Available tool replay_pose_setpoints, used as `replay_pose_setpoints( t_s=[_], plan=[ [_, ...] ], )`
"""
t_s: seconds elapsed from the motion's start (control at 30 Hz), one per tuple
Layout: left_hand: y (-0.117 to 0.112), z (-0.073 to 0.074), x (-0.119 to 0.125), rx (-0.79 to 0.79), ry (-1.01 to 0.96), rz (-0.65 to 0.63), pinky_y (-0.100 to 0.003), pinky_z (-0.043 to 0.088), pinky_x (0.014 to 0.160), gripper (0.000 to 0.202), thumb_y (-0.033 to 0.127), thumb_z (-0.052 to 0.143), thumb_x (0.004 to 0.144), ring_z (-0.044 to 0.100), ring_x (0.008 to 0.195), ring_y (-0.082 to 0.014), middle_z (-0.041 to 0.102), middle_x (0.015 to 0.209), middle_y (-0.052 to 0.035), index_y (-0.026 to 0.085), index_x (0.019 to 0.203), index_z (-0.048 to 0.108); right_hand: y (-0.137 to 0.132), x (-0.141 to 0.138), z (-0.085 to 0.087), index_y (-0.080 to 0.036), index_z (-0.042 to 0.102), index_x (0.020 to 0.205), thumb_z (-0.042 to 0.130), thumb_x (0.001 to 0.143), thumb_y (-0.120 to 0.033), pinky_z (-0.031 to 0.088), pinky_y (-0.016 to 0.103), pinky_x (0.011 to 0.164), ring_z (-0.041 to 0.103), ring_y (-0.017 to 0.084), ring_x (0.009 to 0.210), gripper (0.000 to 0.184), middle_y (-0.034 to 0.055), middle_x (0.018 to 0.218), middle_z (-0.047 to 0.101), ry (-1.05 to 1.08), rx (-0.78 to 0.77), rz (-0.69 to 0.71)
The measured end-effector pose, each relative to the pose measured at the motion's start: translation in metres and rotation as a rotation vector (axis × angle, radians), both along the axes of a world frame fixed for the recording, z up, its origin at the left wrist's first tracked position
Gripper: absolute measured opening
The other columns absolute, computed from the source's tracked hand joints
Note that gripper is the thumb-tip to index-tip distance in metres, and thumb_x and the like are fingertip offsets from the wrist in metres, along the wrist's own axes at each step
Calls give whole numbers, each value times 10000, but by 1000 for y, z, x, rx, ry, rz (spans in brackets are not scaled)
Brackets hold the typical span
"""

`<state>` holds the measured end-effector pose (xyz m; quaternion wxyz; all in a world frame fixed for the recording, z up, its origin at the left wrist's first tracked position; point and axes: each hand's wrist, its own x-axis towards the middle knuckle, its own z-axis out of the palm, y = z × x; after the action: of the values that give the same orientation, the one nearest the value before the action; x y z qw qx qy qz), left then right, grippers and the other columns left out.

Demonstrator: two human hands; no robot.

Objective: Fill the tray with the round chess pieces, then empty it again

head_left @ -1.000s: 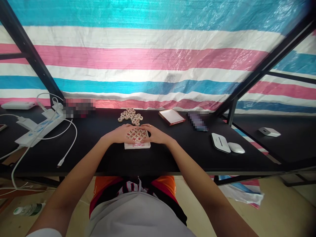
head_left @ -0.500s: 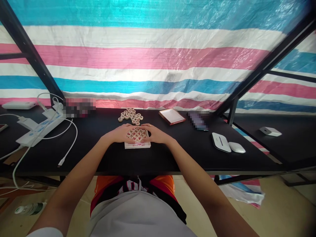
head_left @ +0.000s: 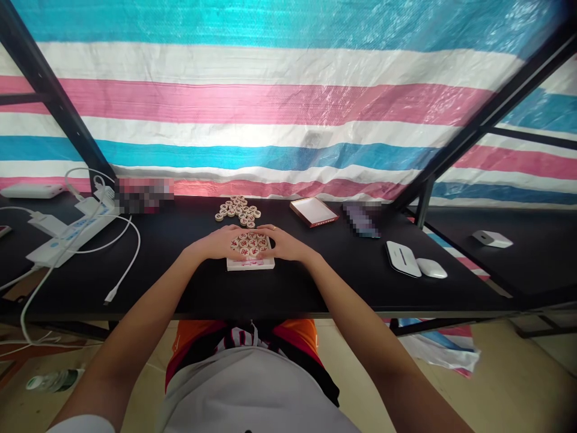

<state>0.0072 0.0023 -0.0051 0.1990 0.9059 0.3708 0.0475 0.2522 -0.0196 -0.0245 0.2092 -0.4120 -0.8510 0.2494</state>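
A small white box (head_left: 250,265) lies on the black table (head_left: 189,288) straight ahead, filled with round wooden chess pieces (head_left: 250,244) marked in red. My left hand (head_left: 217,244) cups the box's left side, fingers curled against the pieces. My right hand (head_left: 285,245) cups the right side the same way, and the fingertips of both nearly meet at the far edge. Just beyond lies a loose pile of more chess pieces (head_left: 238,211). The box's near wall shows between my wrists.
A red-edged box lid (head_left: 314,212) lies at the back right. Two white devices (head_left: 413,262) sit further right. A power strip (head_left: 67,231) with white cables (head_left: 124,267) takes up the left. A striped tarp (head_left: 288,102) and black frame bars (head_left: 49,90) stand behind the table.
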Motion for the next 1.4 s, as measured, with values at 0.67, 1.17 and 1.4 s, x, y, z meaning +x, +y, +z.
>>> replay_pose_setpoints(
  t_s=[0.67, 1.17, 1.4],
  plan=[
    [1, 0, 1, -4, 15, 13, -357, 348, 1031, 863, 620, 627, 711, 395, 1276, -300, 431, 1399, -85, 276, 1449, 340, 2, 1, -2, -281, 503, 1348, 750, 707, -437, 342, 456, 1084, 447, 279, 1266, 704, 96, 1373, 433, 5, 0, -8],
    [1, 0, 1, 13, 32, 16, -346, 333, 1052, 905, 650, 595, 725, 380, 1297, -294, 404, 1425, -97, 234, 1471, 295, 1, 0, -1, -265, 499, 1352, 741, 722, -435, 342, 438, 1082, 447, 272, 1263, 696, 106, 1359, 436, -3, 1, -10],
    [3, -2, 0, 2, 29, 15, -344, 340, 1037, 889, 624, 609, 730, 381, 1294, -291, 400, 1432, -87, 274, 1476, 277, 2, 1, -1, -271, 488, 1362, 725, 738, -446, 342, 434, 1081, 447, 268, 1265, 690, 103, 1372, 422, -7, -5, -1]
  ],
)
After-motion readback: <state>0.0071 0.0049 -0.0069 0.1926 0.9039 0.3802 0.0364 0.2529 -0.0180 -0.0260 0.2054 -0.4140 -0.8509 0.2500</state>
